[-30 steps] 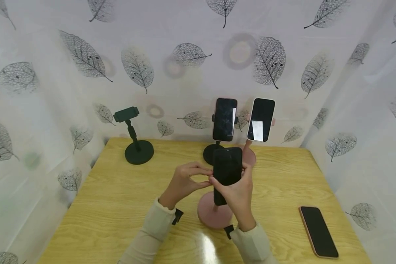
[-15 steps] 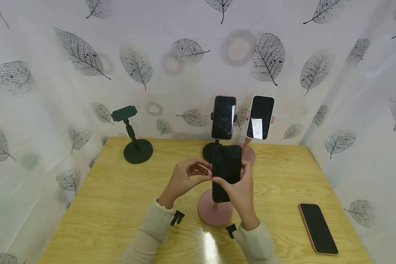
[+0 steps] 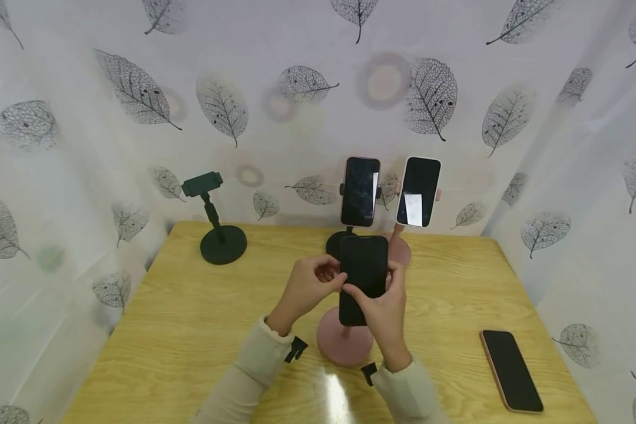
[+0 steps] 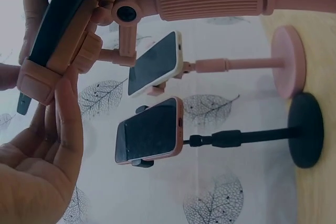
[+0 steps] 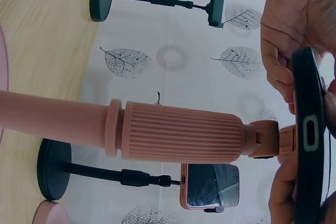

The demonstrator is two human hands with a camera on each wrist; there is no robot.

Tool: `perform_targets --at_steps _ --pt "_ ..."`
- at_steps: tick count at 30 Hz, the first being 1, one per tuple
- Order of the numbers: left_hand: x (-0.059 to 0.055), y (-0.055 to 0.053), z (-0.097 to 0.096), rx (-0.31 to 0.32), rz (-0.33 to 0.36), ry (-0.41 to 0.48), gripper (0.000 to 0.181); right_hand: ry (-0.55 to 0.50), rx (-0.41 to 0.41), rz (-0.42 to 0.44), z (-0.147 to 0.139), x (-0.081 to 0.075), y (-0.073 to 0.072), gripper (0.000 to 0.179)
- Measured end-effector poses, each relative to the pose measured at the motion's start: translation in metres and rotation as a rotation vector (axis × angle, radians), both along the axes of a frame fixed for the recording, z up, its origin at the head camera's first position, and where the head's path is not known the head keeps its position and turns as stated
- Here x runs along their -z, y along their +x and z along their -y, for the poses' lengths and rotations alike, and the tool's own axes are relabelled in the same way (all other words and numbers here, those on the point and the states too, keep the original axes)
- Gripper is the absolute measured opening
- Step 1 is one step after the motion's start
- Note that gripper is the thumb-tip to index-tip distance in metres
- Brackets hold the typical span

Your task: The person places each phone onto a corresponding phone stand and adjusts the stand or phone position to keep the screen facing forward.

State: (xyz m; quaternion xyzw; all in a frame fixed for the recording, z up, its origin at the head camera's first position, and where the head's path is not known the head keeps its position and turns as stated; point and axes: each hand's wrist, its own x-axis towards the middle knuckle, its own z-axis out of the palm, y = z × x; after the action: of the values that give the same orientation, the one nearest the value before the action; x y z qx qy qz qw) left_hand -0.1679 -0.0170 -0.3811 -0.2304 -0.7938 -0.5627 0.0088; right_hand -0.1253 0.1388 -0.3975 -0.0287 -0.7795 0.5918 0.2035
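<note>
In the head view a black smartphone (image 3: 364,259) stands upright, screen facing me, in the clamp of a pink phone stand (image 3: 344,344). My right hand (image 3: 387,312) grips the phone and clamp from the right, thumb across the screen. On the other side, my left hand (image 3: 312,282) pinches the clamp's left end at the phone's edge. The left wrist view shows its thumb and fingers on the pink clamp (image 4: 39,80). Seen from the right wrist, the phone's dark case (image 5: 302,182) is edge-on, and the stand's ribbed pole (image 5: 184,132) reaches its back.
Behind the hands, a black stand (image 3: 339,240) and another pink stand (image 3: 401,250) each hold a phone upright. At back left stands a dark green phone stand (image 3: 224,244). A pink-edged phone (image 3: 511,371) lies on the table at right. A leaf-print curtain (image 3: 307,35) encloses the table.
My left hand has shifted slightly right and closer against the phone's left edge, its thumb now at the screen's edge. The right hand keeps its grip, and the phone stays almost in place.
</note>
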Motion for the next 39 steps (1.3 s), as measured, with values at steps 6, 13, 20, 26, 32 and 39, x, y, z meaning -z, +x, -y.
perform_targets --at_steps 6,13,20,26,32,39 --pt "0.005 -0.003 0.001 0.026 0.009 -0.001 0.020 0.040 0.019 -0.032 0.002 0.001 -0.001 0.070" --pt "0.038 -0.007 0.002 0.293 0.040 -0.005 0.082 0.056 -0.078 -0.048 -0.005 0.001 0.000 0.062" --pt "0.075 0.000 -0.006 0.532 0.249 0.094 0.105 0.032 -0.121 -0.098 -0.008 0.010 0.001 0.060" --pt "0.085 0.009 -0.018 0.310 0.151 -0.030 0.061 0.011 -0.125 -0.193 -0.005 0.019 -0.003 0.061" --pt "0.084 0.014 -0.023 0.162 0.117 -0.148 0.021 0.108 -0.114 -0.157 -0.009 0.017 -0.002 0.063" --pt "0.083 0.019 -0.024 0.133 0.094 -0.130 0.020 0.267 -0.171 -0.171 -0.022 0.009 0.007 0.077"
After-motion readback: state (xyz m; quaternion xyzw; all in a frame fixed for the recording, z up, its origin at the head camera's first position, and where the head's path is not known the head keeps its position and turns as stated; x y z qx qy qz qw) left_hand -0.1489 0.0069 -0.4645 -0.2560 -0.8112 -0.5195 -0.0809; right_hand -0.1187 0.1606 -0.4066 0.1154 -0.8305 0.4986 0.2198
